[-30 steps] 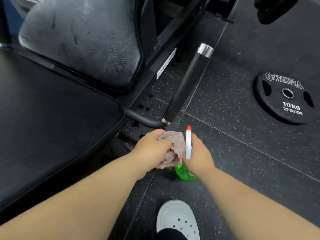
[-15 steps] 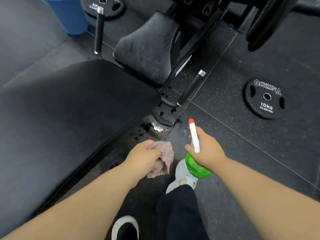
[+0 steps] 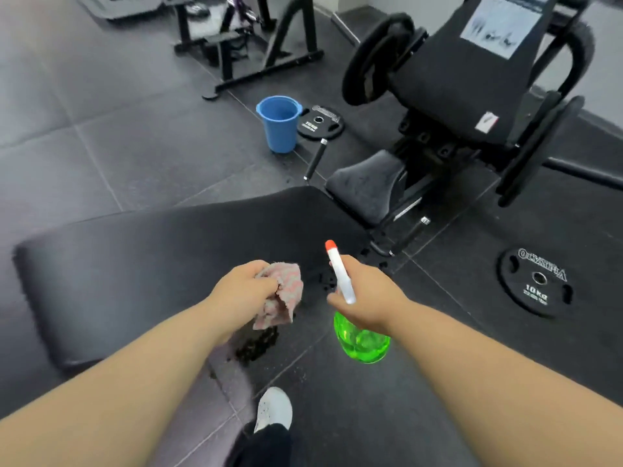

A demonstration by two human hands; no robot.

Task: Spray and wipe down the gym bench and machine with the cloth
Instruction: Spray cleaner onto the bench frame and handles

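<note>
My left hand (image 3: 244,288) grips a bunched pink and grey cloth (image 3: 281,294) above the near right edge of the long black bench pad (image 3: 141,264). My right hand (image 3: 369,296) holds a green spray bottle (image 3: 360,342) by its neck, its white nozzle with an orange tip (image 3: 338,267) pointing up and away. Beyond the bench stands the black machine (image 3: 472,82), with a small worn seat pad (image 3: 367,185) at its foot and a tilted back pad above.
A blue bucket (image 3: 279,123) stands on the floor past the bench, beside a black weight plate (image 3: 320,124). Another 10 kg plate (image 3: 536,281) lies flat at right. A black frame (image 3: 249,45) stands at the back. My white shoe (image 3: 273,411) is below.
The view has risen and pulled back from the floor, so the whole bench, bucket and machine now show. Both hands stay close together, still holding cloth and bottle.
</note>
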